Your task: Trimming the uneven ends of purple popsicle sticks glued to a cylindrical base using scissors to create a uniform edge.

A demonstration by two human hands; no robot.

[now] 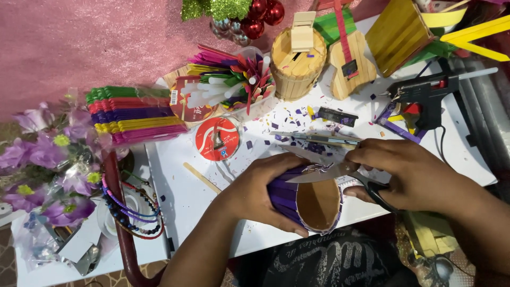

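Observation:
My left hand (261,190) grips a round cup (311,201) clad in purple craft sticks, lying on its side with its brown open mouth toward me. My right hand (409,172) holds black-handled scissors (340,172), their open blades at the cup's upper rim, where a purple stick end looks frayed. Both hands are over the near edge of a white table (255,149).
A black glue gun (422,95) lies at the right. A utility knife (319,138), a red tape roll (217,139), bundles of coloured sticks (133,114), a stick-built barrel (297,64) and a wooden guitar model (350,64) stand behind. Purple flowers (42,159) and beads (133,207) lie left.

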